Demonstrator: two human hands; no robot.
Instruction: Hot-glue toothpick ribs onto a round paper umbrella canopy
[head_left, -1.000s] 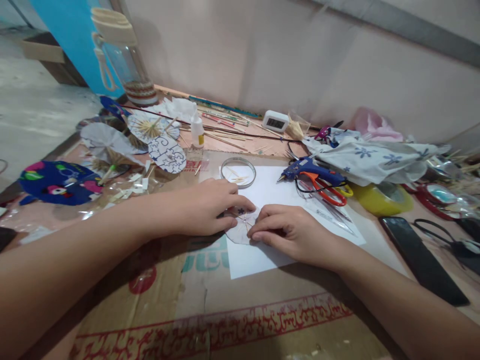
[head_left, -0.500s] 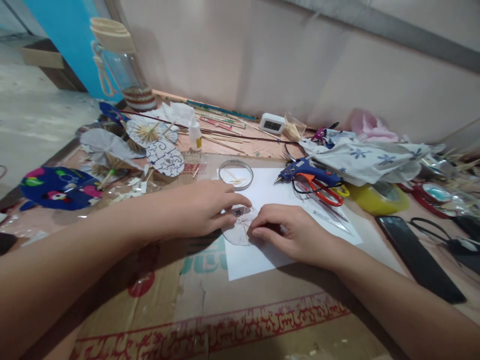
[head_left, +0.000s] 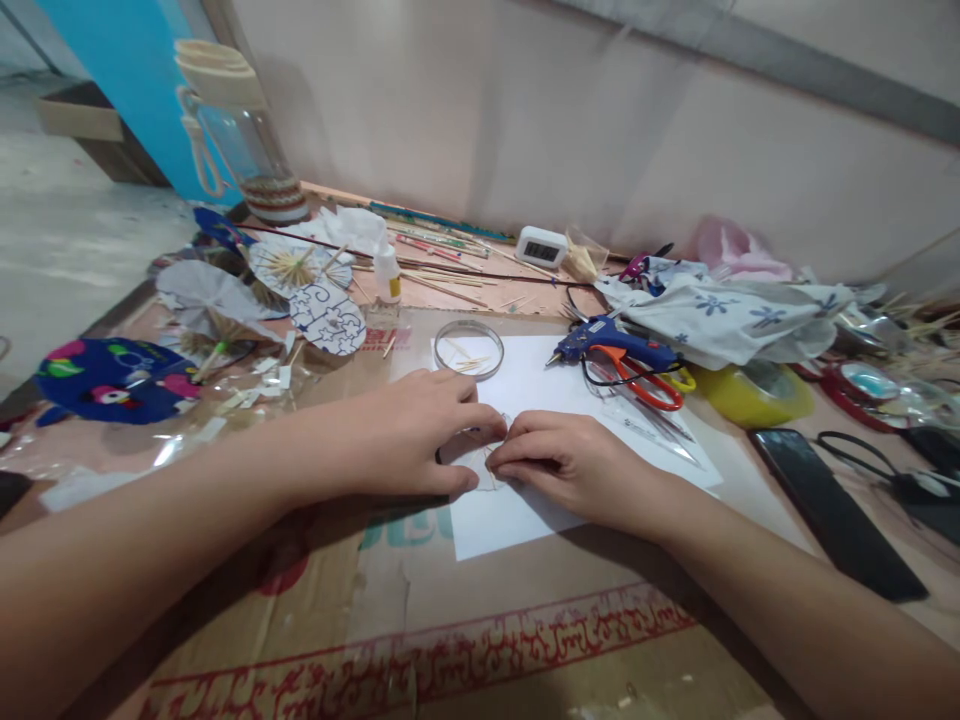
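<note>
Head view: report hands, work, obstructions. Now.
Left hand, thumb and forefinger apart, at thin round whitish disc, partly hidden. Right hand pinched at disc, held item, if any, hidden. Round silver metal ring beyond left hand, not blocking.

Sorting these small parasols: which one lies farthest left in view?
The blue bird-print parasol, at the front; the other parasols all sit farther right.

Beyond the grip, 1 pale wall [head_left: 390, 120] rises behind the pinkish tabletop [head_left: 551, 292], with 1 grey diagonal band [head_left: 787, 62] upper right. Far left, 1 blue panel [head_left: 112, 75] adjoins pale floor [head_left: 45, 235].
</note>
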